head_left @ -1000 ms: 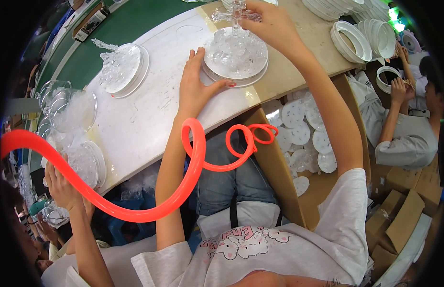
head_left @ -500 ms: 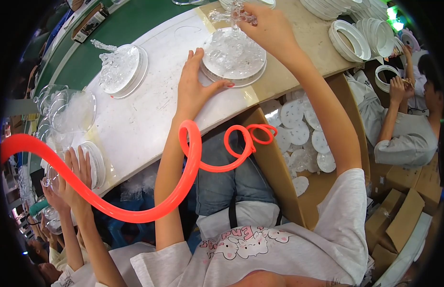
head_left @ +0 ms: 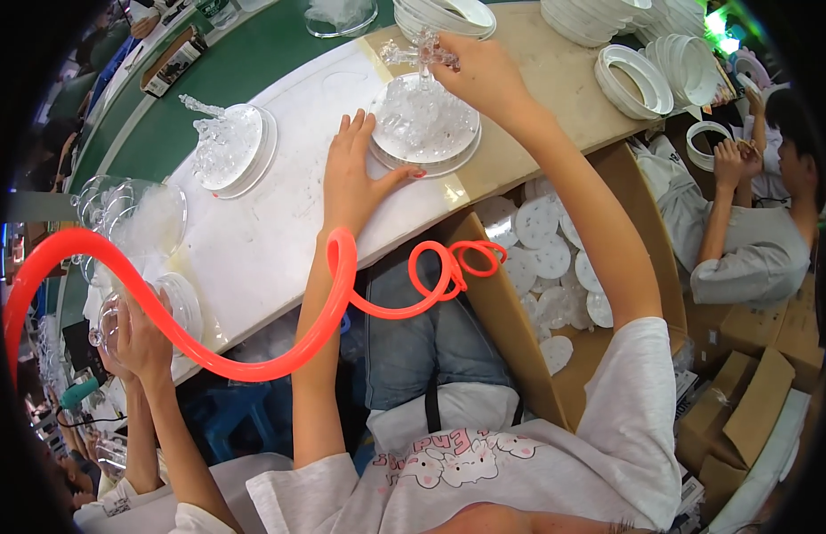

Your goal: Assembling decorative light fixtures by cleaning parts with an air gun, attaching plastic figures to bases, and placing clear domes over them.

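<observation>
Cross is clamped in the right grip, upright at the far edge of a disc on the counter; whether it's seated can't be told. The left grip is spread apart along the disc's side. Clear bits are already heaped there and on the second disc, but the cross hasn't been let go yet.

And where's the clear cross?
Top middle of the head view: the clear cross is in the right hand, at the far edge of the white base.
</observation>
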Demonstrator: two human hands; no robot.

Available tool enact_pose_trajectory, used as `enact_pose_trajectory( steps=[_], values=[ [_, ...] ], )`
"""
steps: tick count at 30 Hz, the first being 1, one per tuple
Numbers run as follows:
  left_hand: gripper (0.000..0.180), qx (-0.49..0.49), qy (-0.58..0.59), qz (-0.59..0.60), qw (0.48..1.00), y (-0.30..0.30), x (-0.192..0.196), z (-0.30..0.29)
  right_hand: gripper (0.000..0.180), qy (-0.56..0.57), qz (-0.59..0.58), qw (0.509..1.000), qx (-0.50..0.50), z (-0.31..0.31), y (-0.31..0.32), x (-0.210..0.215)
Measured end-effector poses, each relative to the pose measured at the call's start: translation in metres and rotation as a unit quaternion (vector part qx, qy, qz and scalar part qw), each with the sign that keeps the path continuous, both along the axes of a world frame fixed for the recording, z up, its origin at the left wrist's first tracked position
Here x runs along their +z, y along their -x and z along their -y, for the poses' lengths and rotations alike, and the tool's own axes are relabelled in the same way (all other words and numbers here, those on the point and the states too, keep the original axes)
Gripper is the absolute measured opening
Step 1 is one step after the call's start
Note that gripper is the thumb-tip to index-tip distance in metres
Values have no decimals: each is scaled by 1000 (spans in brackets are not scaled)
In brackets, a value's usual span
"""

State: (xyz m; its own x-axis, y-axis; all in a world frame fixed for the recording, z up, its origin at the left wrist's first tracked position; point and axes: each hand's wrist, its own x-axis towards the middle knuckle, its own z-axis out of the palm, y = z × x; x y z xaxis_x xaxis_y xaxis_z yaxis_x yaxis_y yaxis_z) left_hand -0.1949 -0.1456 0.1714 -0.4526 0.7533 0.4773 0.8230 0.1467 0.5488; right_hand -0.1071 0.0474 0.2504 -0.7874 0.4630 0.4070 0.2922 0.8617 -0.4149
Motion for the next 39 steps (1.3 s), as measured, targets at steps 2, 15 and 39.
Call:
enact_pose_trajectory(
  steps=[2, 15, 39],
  values=[
    [84, -1, 1, -17, 1000, 1, -1, -2, 20, -7, 5, 1000, -10, 0, 0, -1],
    [86, 10, 30, -7, 999, -1, 4, 1, 96, 313, 20, 946, 84, -10, -61, -22],
    [75, 188, 104, 48, 975, 2, 16, 212, 52, -90, -136, 987, -6, 21, 25, -30]
  ],
)
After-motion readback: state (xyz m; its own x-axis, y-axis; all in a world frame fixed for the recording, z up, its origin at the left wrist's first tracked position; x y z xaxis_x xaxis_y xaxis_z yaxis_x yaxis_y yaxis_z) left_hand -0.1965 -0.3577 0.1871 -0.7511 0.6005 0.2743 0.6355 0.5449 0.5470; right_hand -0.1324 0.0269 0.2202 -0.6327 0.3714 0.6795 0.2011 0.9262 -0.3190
